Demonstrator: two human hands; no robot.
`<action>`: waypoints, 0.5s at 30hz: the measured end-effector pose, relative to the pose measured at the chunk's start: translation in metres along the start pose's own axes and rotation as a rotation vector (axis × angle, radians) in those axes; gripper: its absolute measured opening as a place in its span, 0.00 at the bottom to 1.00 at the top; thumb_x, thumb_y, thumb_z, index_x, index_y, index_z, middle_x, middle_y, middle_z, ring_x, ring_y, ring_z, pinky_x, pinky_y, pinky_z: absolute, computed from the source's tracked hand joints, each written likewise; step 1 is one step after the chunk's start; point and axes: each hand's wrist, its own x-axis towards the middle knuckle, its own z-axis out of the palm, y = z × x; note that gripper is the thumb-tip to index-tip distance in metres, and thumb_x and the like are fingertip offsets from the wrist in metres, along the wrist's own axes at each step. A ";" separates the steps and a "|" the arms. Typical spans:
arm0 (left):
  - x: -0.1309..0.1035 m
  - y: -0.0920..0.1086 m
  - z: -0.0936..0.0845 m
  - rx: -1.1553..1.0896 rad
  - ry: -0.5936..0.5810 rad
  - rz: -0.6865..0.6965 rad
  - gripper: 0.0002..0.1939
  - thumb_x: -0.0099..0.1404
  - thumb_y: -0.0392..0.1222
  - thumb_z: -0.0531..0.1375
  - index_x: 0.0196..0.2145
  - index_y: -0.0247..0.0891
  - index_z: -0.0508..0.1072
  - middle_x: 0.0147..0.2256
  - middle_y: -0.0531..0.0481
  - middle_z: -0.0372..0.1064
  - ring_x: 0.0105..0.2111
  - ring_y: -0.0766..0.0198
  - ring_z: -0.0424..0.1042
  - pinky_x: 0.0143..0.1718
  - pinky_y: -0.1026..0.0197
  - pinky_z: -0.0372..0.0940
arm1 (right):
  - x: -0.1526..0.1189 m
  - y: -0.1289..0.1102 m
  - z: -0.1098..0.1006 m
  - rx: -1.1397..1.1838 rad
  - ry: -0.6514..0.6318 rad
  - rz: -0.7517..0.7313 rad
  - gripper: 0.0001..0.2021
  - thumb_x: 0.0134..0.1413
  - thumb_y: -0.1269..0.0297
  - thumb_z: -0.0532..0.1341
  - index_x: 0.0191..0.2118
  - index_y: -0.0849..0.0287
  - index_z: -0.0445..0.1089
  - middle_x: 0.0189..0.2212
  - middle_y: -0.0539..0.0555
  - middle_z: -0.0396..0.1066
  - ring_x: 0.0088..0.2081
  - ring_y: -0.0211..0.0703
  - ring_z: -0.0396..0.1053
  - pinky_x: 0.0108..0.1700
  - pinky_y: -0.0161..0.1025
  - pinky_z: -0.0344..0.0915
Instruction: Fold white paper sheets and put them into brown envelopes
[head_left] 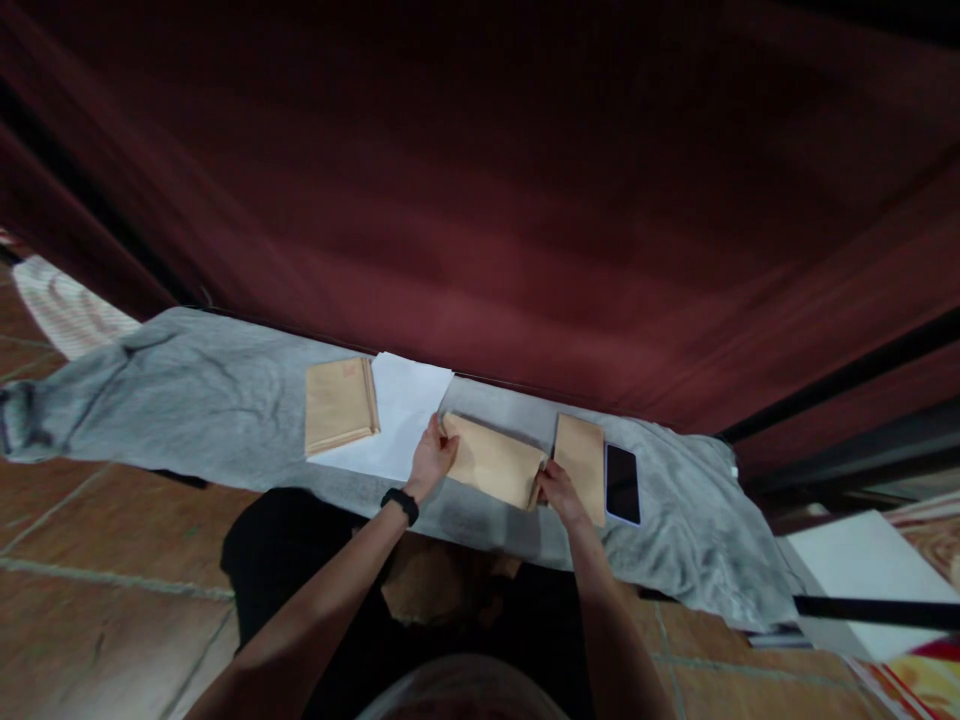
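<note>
A brown paper envelope (491,462) is held between my two hands, low over the grey cloth. My left hand (434,452) grips its left end, fingers closed on the edge. At its right end, where the paper looks folded, my right hand (555,486) pinches it. Left of my left hand lies a stack of brown envelopes (339,402), partly on top of white paper sheets (405,405). Another brown envelope (581,460) lies flat beside my right hand, partly covered by that hand and wrist.
A dark-screened phone (622,485) lies on the grey cloth (202,400) to the right. Behind the narrow cloth-covered surface hangs a dark red curtain (480,250). A white board (874,575) is at the far right, beside a dark bar. Tiled floor (112,560) shows below.
</note>
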 end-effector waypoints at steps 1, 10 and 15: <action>-0.003 -0.002 -0.001 -0.008 0.016 -0.010 0.32 0.65 0.41 0.57 0.65 0.30 0.56 0.44 0.41 0.72 0.45 0.53 0.74 0.50 0.51 0.69 | 0.003 0.000 0.001 -0.017 0.018 -0.008 0.09 0.40 0.61 0.58 0.29 0.57 0.72 0.21 0.47 0.72 0.25 0.41 0.70 0.27 0.33 0.66; -0.037 -0.005 -0.002 0.113 0.169 0.101 0.33 0.61 0.33 0.56 0.64 0.31 0.58 0.55 0.35 0.62 0.57 0.48 0.65 0.59 0.46 0.62 | 0.012 0.013 0.021 -0.152 0.126 -0.060 0.04 0.42 0.64 0.59 0.25 0.55 0.71 0.23 0.47 0.73 0.34 0.44 0.71 0.37 0.36 0.67; -0.062 0.014 0.017 0.278 0.009 0.370 0.29 0.70 0.40 0.52 0.66 0.35 0.56 0.68 0.35 0.48 0.68 0.47 0.47 0.66 0.42 0.50 | 0.012 0.019 0.022 -0.171 0.127 -0.065 0.05 0.43 0.66 0.58 0.25 0.55 0.71 0.21 0.48 0.72 0.32 0.43 0.71 0.36 0.35 0.67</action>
